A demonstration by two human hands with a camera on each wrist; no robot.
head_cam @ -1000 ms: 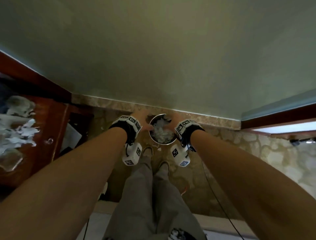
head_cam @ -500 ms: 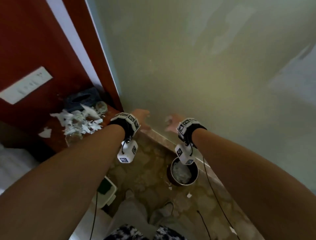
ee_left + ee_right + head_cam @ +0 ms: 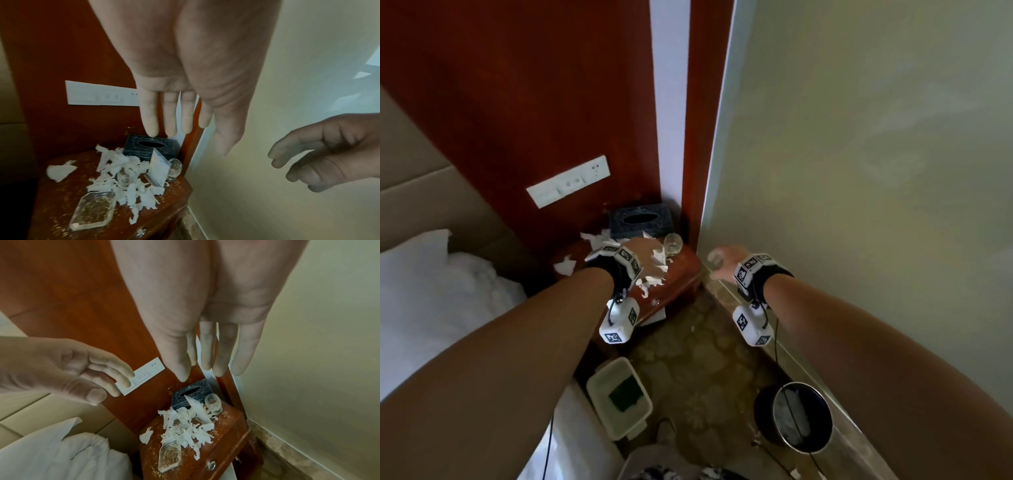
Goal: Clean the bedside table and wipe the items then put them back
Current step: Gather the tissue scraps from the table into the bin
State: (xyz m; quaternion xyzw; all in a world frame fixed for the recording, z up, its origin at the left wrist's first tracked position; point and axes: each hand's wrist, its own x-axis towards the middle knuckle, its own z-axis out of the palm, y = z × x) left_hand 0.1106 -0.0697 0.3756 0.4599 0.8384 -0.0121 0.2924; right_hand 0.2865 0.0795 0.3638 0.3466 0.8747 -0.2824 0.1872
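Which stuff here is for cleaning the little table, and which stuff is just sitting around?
For the job:
bedside table
torn paper scraps
tissue box
two glasses: upright, lying down
clear tray
standing card
metal bin
white basket with green sponge

Just there:
pillow
wall switch panel

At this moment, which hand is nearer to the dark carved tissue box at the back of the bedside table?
The left hand: it hovers over the table's paper scraps, just in front of the dark carved tissue box. The right hand hangs beyond the table's edge, by the wall.
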